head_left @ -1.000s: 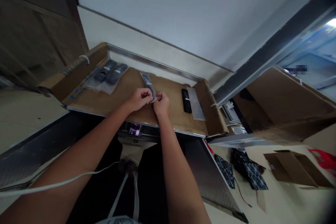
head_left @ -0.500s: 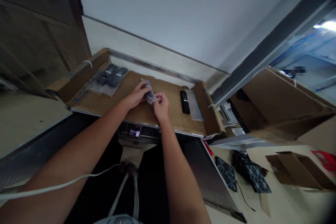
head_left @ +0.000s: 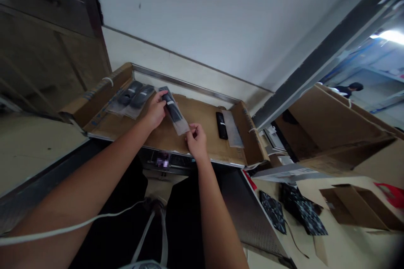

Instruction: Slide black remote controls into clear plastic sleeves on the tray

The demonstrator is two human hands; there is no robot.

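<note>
Before you rises a pale wall point(head_left: 202, 21), and below it sits your cardboard-lined tray point(head_left: 205, 113), its brown sides standing up at both ends. To your right is a big open cardboard box point(head_left: 344, 130). Your left hand point(head_left: 155, 111) is half curled, thumb and fingers gripping the upper part of a bagged black device point(head_left: 173, 111), which lies slantwise between your hands over the middle of the tray. Your right hand point(head_left: 197, 141) is nearly closed, pinching the lower end of that clear bag. Two more bagged devices point(head_left: 142, 97) lie side by side at the tray's left. Near the right side lies a flat translucent bag point(head_left: 233, 130), and just beside it a slim bare black device point(head_left: 221, 127) with a small whitish label.
</note>
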